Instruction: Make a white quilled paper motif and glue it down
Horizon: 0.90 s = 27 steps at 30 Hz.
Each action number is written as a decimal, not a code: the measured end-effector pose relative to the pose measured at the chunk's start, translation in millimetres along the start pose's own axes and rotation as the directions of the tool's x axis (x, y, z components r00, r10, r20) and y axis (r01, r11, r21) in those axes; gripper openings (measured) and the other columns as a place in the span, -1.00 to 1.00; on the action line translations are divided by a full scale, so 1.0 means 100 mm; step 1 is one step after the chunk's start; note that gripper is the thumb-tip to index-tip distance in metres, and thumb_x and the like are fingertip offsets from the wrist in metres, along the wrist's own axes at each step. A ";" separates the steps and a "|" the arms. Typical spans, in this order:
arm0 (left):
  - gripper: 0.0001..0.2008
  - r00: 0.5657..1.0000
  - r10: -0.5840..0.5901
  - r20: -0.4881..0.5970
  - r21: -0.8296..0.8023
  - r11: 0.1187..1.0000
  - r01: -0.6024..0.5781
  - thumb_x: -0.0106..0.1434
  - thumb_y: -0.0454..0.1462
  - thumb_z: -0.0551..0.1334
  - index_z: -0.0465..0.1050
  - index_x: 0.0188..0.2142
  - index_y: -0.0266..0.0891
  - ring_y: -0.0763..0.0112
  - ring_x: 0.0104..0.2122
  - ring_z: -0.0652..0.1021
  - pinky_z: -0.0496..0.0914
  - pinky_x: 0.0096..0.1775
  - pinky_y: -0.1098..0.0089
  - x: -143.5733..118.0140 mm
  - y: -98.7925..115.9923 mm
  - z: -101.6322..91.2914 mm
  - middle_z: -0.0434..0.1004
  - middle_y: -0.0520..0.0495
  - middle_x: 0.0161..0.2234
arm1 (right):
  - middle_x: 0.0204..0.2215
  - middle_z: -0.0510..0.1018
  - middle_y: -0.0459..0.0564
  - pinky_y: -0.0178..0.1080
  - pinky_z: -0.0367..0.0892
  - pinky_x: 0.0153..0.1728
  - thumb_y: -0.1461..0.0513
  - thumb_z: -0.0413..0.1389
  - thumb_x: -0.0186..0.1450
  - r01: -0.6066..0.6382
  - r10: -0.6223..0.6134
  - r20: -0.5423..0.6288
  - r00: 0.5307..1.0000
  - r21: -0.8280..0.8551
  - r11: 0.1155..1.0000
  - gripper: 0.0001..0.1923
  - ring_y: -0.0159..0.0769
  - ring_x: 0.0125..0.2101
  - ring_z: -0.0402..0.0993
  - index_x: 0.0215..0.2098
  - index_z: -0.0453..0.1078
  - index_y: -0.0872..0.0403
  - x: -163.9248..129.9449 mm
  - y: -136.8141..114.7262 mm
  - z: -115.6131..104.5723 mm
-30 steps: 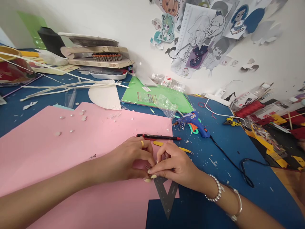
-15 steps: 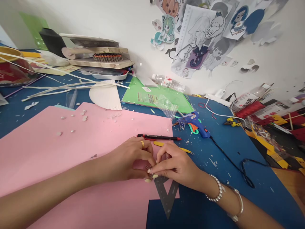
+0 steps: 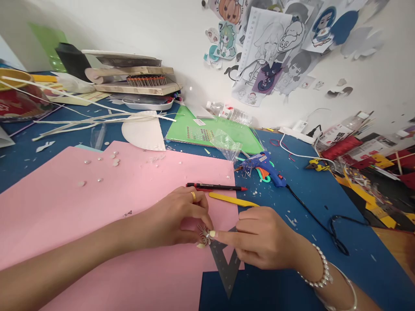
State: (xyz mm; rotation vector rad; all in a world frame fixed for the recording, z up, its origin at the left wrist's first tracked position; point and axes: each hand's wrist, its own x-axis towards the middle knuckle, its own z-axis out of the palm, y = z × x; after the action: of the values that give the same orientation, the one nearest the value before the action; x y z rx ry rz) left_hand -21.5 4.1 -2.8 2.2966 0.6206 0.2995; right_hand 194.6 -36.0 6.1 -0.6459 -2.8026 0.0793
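Note:
My left hand (image 3: 181,216) pinches a small wire-like filigree ornament (image 3: 205,236) with a shiny pearl-like bead at its middle. It holds the piece low over the pink sheet (image 3: 155,272), beside a dark triangle ruler (image 3: 223,261). With its index finger stretched out, my right hand (image 3: 264,239) touches the ornament's bead side; its other fingers are curled and appear to hold nothing. The right hand covers part of the ruler. Just beyond both hands lie yellow tweezers (image 3: 231,199) and a black and red pen (image 3: 215,187).
Loose pearl-like beads (image 3: 100,179) and a tiny bow-shaped piece (image 3: 128,213) dot the pink sheet. A blue glue gun (image 3: 267,166) with a black cord lies on the right. Behind are a green sheet (image 3: 184,123), a plastic bottle (image 3: 233,113) and stacked boards (image 3: 139,88).
My right hand has drawn back to the right, going from a pinch at the ornament to one outstretched index finger on it. More of the ornament and tweezers shows. My left hand stays put.

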 end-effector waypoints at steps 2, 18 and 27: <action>-0.86 1.000 -0.005 0.006 0.004 1.000 0.005 0.02 -0.25 0.27 0.46 -0.36 -0.07 0.43 -0.37 0.36 0.18 -0.29 0.45 0.00 0.00 0.00 0.30 0.05 -0.39 | -0.68 0.35 -0.15 -0.33 0.02 -0.64 0.26 -0.08 0.18 0.019 -0.019 0.025 1.000 -0.003 1.000 -0.71 -0.43 -0.64 0.20 -0.13 0.31 0.06 0.00 -0.02 0.02; -0.86 1.000 -0.002 0.001 0.004 1.000 0.002 0.02 -0.24 0.27 0.46 -0.36 -0.06 0.42 -0.37 0.35 0.17 -0.30 0.45 0.00 -0.02 0.02 0.29 0.05 -0.39 | -0.64 0.41 -0.14 -0.33 0.03 -0.63 0.22 -0.06 0.20 -0.014 0.016 0.144 0.989 -0.015 1.000 -0.66 -0.40 -0.62 0.27 -0.05 0.24 0.03 -0.01 -0.04 0.08; -0.88 1.000 -0.007 0.004 -0.004 1.000 0.007 0.04 -0.24 0.25 0.46 -0.36 -0.06 0.42 -0.36 0.35 0.16 -0.28 0.44 0.01 -0.04 0.04 0.28 0.05 -0.39 | -0.63 0.43 -0.14 -0.31 0.04 -0.62 0.25 -0.06 0.19 -0.032 0.034 0.153 0.988 -0.013 0.999 -0.67 -0.39 -0.61 0.27 -0.07 0.27 0.06 0.03 -0.06 0.06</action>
State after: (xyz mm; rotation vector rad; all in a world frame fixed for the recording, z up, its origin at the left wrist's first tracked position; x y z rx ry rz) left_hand -20.7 4.4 -8.0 2.2902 0.6257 0.2928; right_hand 188.2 -40.1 1.4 -0.7174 -2.9410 0.1264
